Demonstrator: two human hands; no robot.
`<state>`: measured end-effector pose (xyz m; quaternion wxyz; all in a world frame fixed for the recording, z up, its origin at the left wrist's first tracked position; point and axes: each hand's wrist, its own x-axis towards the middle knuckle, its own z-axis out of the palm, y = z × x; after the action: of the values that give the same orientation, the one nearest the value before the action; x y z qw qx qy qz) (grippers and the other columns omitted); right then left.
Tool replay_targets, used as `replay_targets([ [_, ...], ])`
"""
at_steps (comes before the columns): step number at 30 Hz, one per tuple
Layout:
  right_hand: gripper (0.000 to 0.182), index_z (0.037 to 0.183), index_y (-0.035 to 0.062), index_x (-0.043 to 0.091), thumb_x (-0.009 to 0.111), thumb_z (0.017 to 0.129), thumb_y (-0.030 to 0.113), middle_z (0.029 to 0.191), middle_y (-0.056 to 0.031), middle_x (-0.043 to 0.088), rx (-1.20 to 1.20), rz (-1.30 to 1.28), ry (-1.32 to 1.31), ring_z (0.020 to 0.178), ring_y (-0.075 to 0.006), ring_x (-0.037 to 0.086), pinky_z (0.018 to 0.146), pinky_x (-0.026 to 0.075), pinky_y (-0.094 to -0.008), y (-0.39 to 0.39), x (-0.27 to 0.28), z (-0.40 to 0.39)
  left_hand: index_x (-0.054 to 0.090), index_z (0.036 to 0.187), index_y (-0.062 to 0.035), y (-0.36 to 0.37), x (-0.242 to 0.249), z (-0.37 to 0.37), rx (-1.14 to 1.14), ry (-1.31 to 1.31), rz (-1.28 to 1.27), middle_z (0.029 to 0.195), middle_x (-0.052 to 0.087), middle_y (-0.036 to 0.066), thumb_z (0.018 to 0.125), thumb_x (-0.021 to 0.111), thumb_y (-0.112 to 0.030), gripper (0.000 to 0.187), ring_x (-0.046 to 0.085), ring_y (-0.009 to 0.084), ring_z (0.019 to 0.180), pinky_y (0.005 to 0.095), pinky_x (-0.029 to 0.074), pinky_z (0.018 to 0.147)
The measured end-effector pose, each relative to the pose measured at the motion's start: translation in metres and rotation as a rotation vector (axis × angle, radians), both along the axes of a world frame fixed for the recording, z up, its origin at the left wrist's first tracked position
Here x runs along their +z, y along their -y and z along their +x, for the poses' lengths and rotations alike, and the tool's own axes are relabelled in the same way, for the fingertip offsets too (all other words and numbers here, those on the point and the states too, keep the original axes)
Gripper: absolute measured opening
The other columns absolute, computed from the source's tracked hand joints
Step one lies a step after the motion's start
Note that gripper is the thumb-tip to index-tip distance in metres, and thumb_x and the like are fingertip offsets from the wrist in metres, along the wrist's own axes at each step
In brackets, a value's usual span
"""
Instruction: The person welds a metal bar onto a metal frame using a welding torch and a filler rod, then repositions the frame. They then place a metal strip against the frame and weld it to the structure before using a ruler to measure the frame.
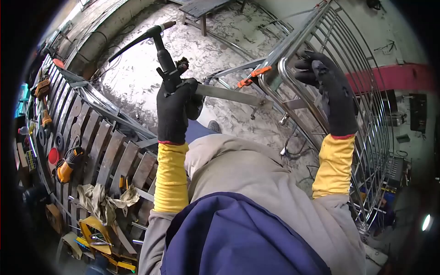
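My left hand (176, 107), in a black glove with a yellow cuff, is closed round the handle of a TIG welding torch (166, 60). The torch head points up and to the right. From beside the fingers of that hand, a flat metal bar (231, 95) reaches toward a shiny tubular metal frame (293, 75). My right hand (327, 87), gloved the same way, is raised at the frame's near corner, its fingers bent and apart with nothing visible in them. Orange-handled clamps (251, 78) sit on the frame's left edge.
To the left stands a slatted metal workbench (103, 151) bearing an orange angle grinder (66, 170), a crumpled rag (107, 201) and a yellow tool (95, 233). A low bench (201, 8) is at the back. Cables lie on the stained floor (133, 68).
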<state>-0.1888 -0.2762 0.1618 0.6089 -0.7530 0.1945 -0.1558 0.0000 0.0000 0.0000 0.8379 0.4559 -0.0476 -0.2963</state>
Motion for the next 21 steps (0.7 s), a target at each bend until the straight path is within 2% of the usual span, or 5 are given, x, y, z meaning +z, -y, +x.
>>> replay_targets([
  [2,0.038,0.135,0.0009,0.072,0.066,0.106,0.025,0.119,-0.0103,0.077,0.031,-0.163,-0.073,0.104,-0.0207,0.076,0.097,0.060,-0.0362,-0.015,0.009,0.017,0.057,0.153,-0.0012,-0.002,0.014,0.009,-0.033,0.064,0.058,0.090,0.072,0.008,0.093,0.077,-0.012,0.064,0.069,0.0168,0.069,0.0295,0.055,0.065],
  [9,0.036,0.119,0.0010,0.076,0.073,0.098,0.030,0.096,-0.0138,0.079,0.506,-0.459,-0.447,0.086,-0.0205,0.077,0.076,0.059,-0.0360,-0.033,-0.038,0.044,0.067,0.133,0.0025,0.045,0.030,0.002,-0.267,0.323,0.097,0.091,0.072,0.006,0.091,0.081,-0.010,0.046,0.071,0.0146,0.073,0.0287,0.057,0.068],
  [13,0.028,0.112,0.0021,0.078,0.072,0.098,0.026,0.089,-0.0134,0.078,0.548,-0.530,-0.231,0.083,-0.0209,0.077,0.075,0.059,-0.0363,-0.032,-0.089,0.035,0.068,0.124,0.0000,0.071,0.027,-0.020,-0.223,0.579,0.036,0.098,0.076,0.005,0.093,0.080,-0.006,0.033,0.069,0.0104,0.077,0.0276,0.055,0.068],
  [18,0.022,0.105,-0.0021,0.078,0.068,0.102,0.017,0.087,-0.0108,0.080,-0.080,-0.258,-0.206,0.080,-0.0191,0.078,0.076,0.059,-0.0330,-0.065,-0.076,-0.013,0.055,0.154,-0.0051,0.063,0.002,-0.042,-0.188,0.244,0.102,0.122,0.079,0.008,0.099,0.073,-0.014,0.058,0.069,0.0107,0.085,0.0243,0.049,0.058],
  [21,0.024,0.104,-0.0056,0.078,0.067,0.104,0.016,0.090,-0.0091,0.081,-0.364,-0.055,-0.185,0.081,-0.0179,0.078,0.077,0.060,-0.0307,-0.078,-0.076,-0.036,0.053,0.155,-0.0062,0.065,-0.044,-0.054,-0.197,0.002,0.105,0.128,0.077,0.009,0.099,0.073,-0.015,0.060,0.069,0.0106,0.088,0.0227,0.046,0.053],
])
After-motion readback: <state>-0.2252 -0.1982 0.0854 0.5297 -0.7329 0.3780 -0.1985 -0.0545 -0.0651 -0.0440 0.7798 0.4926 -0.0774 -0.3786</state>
